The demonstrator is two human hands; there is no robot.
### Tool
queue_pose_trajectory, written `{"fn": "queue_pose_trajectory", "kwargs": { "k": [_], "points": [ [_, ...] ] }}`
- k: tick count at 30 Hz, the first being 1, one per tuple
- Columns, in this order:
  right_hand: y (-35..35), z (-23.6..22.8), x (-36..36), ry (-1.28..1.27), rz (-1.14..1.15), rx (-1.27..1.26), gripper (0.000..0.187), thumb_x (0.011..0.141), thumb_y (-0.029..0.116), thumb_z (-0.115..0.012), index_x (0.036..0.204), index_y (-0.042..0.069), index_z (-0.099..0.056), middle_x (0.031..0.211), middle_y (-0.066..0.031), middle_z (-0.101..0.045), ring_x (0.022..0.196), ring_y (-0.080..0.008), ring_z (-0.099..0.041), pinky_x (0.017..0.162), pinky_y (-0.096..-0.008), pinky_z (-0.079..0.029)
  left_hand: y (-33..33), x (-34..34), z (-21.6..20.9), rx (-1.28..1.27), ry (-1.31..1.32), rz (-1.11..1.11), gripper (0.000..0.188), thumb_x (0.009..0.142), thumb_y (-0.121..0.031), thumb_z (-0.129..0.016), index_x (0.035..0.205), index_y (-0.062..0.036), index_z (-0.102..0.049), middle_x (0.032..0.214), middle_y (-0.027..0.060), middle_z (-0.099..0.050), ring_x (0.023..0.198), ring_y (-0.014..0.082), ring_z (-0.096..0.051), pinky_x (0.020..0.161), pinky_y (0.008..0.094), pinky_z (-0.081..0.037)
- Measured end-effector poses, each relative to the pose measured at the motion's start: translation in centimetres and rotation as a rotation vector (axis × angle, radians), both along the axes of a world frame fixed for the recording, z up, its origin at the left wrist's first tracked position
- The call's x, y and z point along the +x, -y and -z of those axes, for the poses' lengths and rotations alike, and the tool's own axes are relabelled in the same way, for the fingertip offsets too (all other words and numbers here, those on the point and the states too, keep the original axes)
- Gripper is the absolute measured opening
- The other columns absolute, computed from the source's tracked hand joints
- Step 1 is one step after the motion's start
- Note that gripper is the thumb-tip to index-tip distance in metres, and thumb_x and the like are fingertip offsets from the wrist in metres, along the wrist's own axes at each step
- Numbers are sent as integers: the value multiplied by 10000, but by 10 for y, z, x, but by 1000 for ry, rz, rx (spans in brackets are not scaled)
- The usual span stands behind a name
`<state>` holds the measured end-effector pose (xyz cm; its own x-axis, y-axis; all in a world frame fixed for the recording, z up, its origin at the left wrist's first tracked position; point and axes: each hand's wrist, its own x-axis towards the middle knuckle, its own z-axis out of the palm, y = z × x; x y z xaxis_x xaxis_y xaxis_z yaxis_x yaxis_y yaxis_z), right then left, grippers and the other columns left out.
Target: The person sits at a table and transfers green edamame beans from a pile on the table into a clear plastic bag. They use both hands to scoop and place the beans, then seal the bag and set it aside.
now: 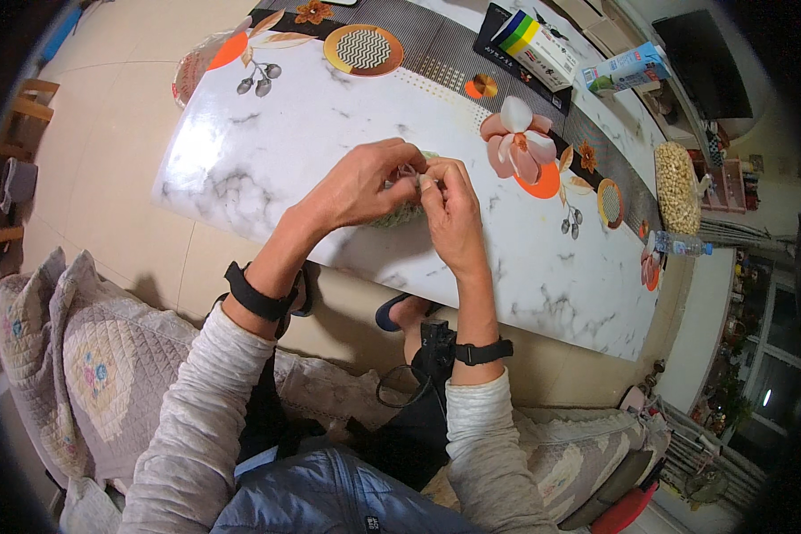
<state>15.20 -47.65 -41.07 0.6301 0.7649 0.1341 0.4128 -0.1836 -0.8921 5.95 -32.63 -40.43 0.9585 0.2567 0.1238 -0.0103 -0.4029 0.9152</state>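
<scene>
Both hands meet above the near part of the marble-patterned table [267,160], their fingertips close together. The fingers of my left hand [360,187] are bent and pinched. My right hand [455,209] also pinches, thumb against forefinger, right beside the left fingertips. A small pale bit shows between the fingers, too small to name. Beneath my left hand lies a pale green, textured thing [393,216], mostly covered by the hands, so its kind cannot be made out.
Toward the far right of the table are a white box with coloured stripes [538,49], a blue carton [627,69], a bag of pale nuggets [676,189] and a plastic bottle [683,244]. A quilted sofa [107,356] stands behind me.
</scene>
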Motion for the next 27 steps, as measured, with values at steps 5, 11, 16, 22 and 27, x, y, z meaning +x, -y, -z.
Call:
{"fn": "queue_pose_trajectory", "kwargs": {
  "k": [5, 11, 16, 22, 27],
  "points": [
    [0, 4, 2, 49, 15, -2, 83, 927, 59, -539, 961, -8, -505, 1003, -154, -546, 880, -319, -573, 809, -378, -474, 3, -1, 3, 74, 29, 20, 231, 853, -109, -637, 1030, 38, -624, 866, 179, -654, 739, 248, -637, 700, 352, -512],
    [0, 0, 1, 35, -45, -66, 82, 903, 30, -537, 965, -9, -502, 963, -150, -533, 830, -316, -553, 770, -369, -474, 4, 0, 3, 68, -14, -42, 209, 825, -112, -652, 959, 49, -644, 779, 181, -653, 698, 244, -650, 678, 341, -517],
    [1, -4, 0, 20, -65, -61, 87, 887, 23, -540, 959, -7, -504, 966, -149, -532, 808, -316, -554, 735, -357, -479, 8, 2, 2, 9, -52, -108, 222, 784, -108, -657, 936, 54, -647, 771, 185, -664, 683, 240, -659, 671, 334, -525],
    [3, -1, 1, -8, -79, -49, 88, 874, 13, -540, 954, -11, -510, 1007, -148, -532, 852, -315, -560, 770, -353, -479, 11, 4, 3, 80, -61, -136, 201, 779, -104, -645, 901, 56, -642, 779, 206, -672, 696, 274, -675, 673, 349, -529],
    [5, 0, 2, -23, -88, -37, 82, 873, 15, -547, 946, -15, -525, 1052, -148, -537, 904, -298, -569, 816, -342, -476, 10, 3, 3, 127, -58, -136, 201, 773, -107, -642, 891, 55, -642, 776, 208, -667, 690, 297, -669, 674, 362, -528]
  ]
}}
